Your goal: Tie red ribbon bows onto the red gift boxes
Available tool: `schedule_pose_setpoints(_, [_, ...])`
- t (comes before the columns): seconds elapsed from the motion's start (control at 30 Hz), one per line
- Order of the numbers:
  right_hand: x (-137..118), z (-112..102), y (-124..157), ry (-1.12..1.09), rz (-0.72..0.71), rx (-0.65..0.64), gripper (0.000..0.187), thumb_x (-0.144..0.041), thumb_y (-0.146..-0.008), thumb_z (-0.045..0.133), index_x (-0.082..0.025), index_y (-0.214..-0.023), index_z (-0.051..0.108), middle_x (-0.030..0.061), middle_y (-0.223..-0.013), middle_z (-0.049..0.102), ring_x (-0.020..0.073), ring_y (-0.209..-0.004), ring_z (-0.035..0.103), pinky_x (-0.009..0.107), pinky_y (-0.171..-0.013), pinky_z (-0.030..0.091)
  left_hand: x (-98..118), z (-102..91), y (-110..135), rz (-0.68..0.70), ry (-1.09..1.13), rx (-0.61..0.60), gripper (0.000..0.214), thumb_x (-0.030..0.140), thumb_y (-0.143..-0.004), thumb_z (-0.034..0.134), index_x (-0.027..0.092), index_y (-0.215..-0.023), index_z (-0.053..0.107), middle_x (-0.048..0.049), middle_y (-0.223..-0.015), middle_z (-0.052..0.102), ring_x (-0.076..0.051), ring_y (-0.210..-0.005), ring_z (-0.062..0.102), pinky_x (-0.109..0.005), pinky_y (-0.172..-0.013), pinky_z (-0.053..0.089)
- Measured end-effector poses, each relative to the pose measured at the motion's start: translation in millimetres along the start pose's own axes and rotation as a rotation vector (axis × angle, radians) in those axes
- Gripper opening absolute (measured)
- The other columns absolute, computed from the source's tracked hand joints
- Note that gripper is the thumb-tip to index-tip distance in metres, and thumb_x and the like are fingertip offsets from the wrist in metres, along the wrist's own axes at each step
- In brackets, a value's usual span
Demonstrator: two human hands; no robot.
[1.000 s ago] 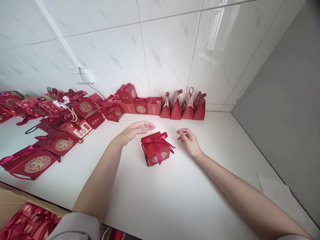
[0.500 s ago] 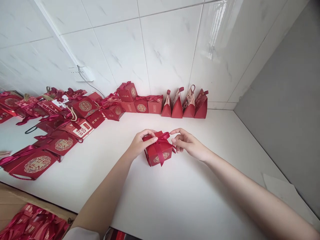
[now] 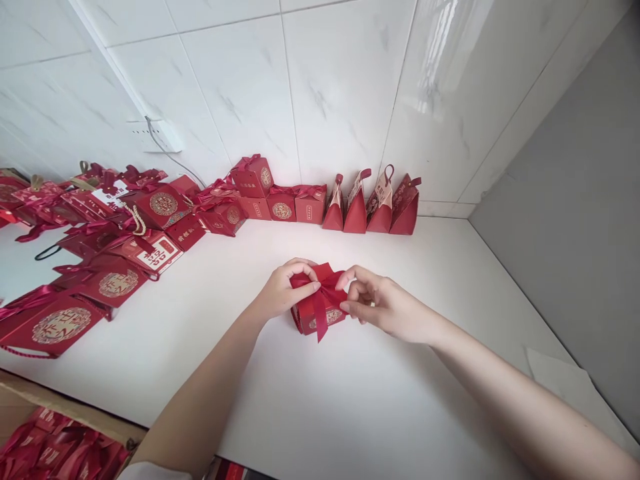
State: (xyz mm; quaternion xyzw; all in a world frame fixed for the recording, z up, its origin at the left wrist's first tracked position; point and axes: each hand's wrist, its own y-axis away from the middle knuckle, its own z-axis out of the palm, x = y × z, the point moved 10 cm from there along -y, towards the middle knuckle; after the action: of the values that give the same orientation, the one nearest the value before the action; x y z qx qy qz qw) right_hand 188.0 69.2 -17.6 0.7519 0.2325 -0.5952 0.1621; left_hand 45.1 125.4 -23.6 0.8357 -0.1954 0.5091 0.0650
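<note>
A small red gift box with a gold round emblem stands on the white table, a dark red satin ribbon tied in a bow on top. One ribbon tail hangs down its front. My left hand is at the box's upper left, thumb and forefinger pinching the left side of the bow. At the right side of the bow, my right hand has its fingers curled, thumb and fingertips on the ribbon. The bow's right loop is partly hidden behind those fingers.
Four-sided red boxes and upright triangular boxes line the tiled wall. More red gift boxes crowd the left side. Below the table edge, a carton holds red ribboned boxes. A white sheet lies at the right.
My right hand has come onto the bow's right side, its fingers now at the ribbon. The bow looks wider, and my left thumb has shifted slightly right. The view has swung a little.
</note>
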Motion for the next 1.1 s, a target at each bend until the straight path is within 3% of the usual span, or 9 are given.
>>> schedule_pose_setpoints(0.17, [-8,31,23,0.203,0.047,-0.382,0.012,-0.015,-0.087,0.052,-0.024,-0.089,0.060,0.0001,-0.079,0.068,0.0163,-0.068,0.066,0.027,-0.059,0.049,18,26.6,4,0.125,-0.005,-0.130,0.011,0.032,-0.084,0.064,0.021,-0.082,0.066,-0.0082,-0.122,0.060,-0.024,-0.114,0.058,-0.039,-0.103,0.043])
schedule_pose_setpoints(0.27, [-15,24,37,0.250,0.096,-0.490,0.011,-0.022,-0.091,0.052,-0.024,-0.095,0.063,-0.0006,-0.071,0.068,0.0165,-0.063,0.066,0.028,-0.059,0.050,32,30.9,9,0.168,-0.021,-0.152,0.013,0.033,-0.086,0.062,0.023,-0.093,0.066,-0.0068,-0.125,0.059,-0.023,-0.117,0.056,-0.034,-0.098,0.045])
schedule_pose_setpoints(0.43, [-38,-36,29,0.419,-0.002,-0.134,0.016,-0.035,-0.094,0.053,-0.027,-0.100,0.064,0.0014,-0.081,0.068,0.0163,-0.068,0.063,0.029,-0.062,0.048,56,-18.7,30,0.051,-0.351,0.146,0.041,0.049,-0.089,0.054,0.020,-0.060,0.057,-0.0017,-0.067,0.056,-0.015,-0.065,0.054,-0.027,-0.061,0.041])
schedule_pose_setpoints(0.53, [-43,-49,22,0.486,-0.096,-0.017,0.019,-0.040,-0.090,0.060,-0.027,-0.103,0.065,0.0052,-0.107,0.066,0.0215,-0.097,0.062,0.036,-0.083,0.050,43,0.7,52,-0.225,-0.499,-0.198,0.057,0.063,-0.086,0.049,0.019,-0.051,0.059,0.0006,-0.047,0.046,-0.012,-0.046,0.042,-0.028,-0.048,0.029])
schedule_pose_setpoints(0.6, [-38,-43,17,0.476,-0.121,-0.051,0.020,-0.041,-0.089,0.061,-0.028,-0.103,0.065,0.0054,-0.121,0.060,0.0236,-0.114,0.055,0.038,-0.093,0.047,38,24.4,70,-0.305,-0.520,-0.436,0.060,0.068,-0.084,0.048,0.019,-0.053,0.062,0.0008,-0.047,0.050,-0.012,-0.044,0.043,-0.028,-0.047,0.027])
schedule_pose_setpoints(0.67, [-30,-36,13,0.458,-0.113,-0.098,0.018,-0.041,-0.089,0.061,-0.028,-0.100,0.065,0.0049,-0.126,0.057,0.0240,-0.121,0.051,0.038,-0.095,0.046,40,43.6,77,-0.290,-0.479,-0.534,0.059,0.068,-0.085,0.047,0.019,-0.056,0.064,0.0002,-0.053,0.058,-0.012,-0.048,0.050,-0.027,-0.049,0.029])
schedule_pose_setpoints(0.77, [-19,-33,9,0.452,-0.083,-0.111,0.016,-0.040,-0.089,0.060,-0.026,-0.094,0.064,0.0053,-0.127,0.056,0.0242,-0.118,0.053,0.039,-0.095,0.045,34,52.2,70,-0.303,-0.399,-0.469,0.057,0.067,-0.087,0.044,0.020,-0.065,0.068,0.0001,-0.060,0.062,-0.014,-0.055,0.055,-0.026,-0.052,0.032])
schedule_pose_setpoints(0.93, [-10,-42,6,0.450,-0.021,-0.068,0.021,-0.043,-0.093,0.055,-0.025,-0.092,0.065,0.0047,-0.132,0.054,0.0240,-0.118,0.053,0.039,-0.096,0.044,12,36.4,44,-0.356,-0.286,-0.198,0.053,0.067,-0.084,0.050,0.020,-0.070,0.072,-0.0005,-0.061,0.062,-0.015,-0.057,0.056,-0.026,-0.053,0.035])
schedule_pose_setpoints(1.1, [-7,-45,4,0.389,0.003,-0.060,0.026,-0.046,-0.094,0.053,-0.025,-0.091,0.068,0.0051,-0.136,0.051,0.0236,-0.118,0.054,0.039,-0.098,0.044,3,44.6,29,-0.354,0.045,-0.194,0.043,0.056,-0.086,0.057,0.017,-0.075,0.072,-0.0050,-0.079,0.073,-0.017,-0.072,0.067,-0.025,-0.064,0.047])
